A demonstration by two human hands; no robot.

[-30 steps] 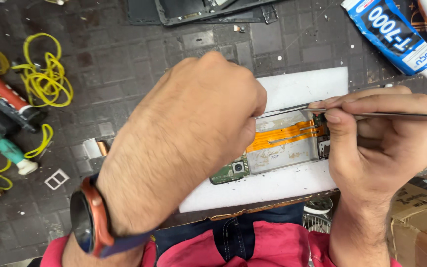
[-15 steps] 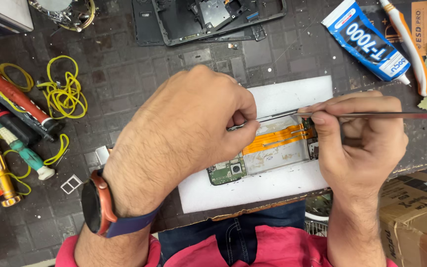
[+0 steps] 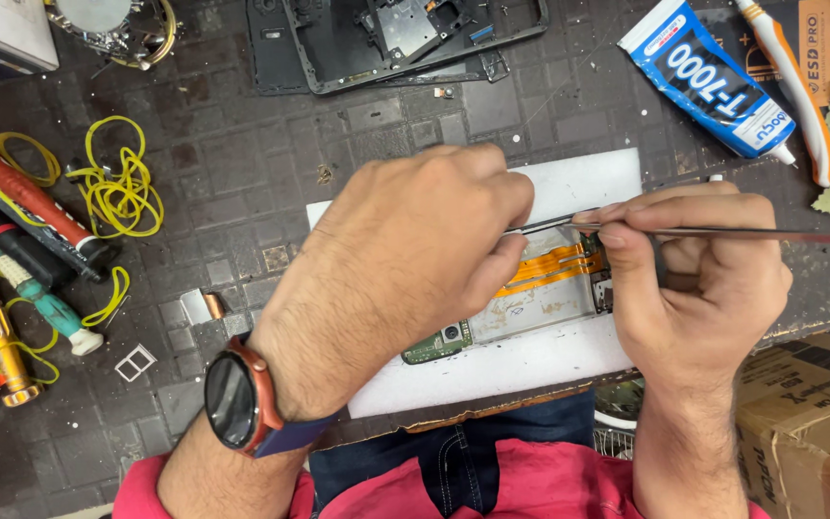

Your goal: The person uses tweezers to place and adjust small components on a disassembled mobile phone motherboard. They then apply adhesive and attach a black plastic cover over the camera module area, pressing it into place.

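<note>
My left hand (image 3: 405, 259) lies over an opened phone (image 3: 540, 308) on a white pad (image 3: 530, 370), fingers curled down on the phone and covering most of it. Orange flex cables (image 3: 549, 269) and a green circuit board (image 3: 439, 343) show beside the fingers. My right hand (image 3: 703, 288) pinches thin metal tweezers (image 3: 722, 233) whose tips reach left toward the orange cables near my left fingertips. A smartwatch with a red rim (image 3: 237, 402) sits on my left wrist.
A black phone frame (image 3: 386, 38) lies at the top. A blue glue tube (image 3: 708, 77) and an orange-white tool (image 3: 790, 86) lie top right. Screwdrivers (image 3: 21, 250) and yellow rubber bands (image 3: 122, 187) crowd the left. A cardboard box (image 3: 809, 423) sits bottom right.
The view has shifted, showing more of the bench top. Both hands stay on the phone; the tweezers' tips have edged left toward my left fingers.
</note>
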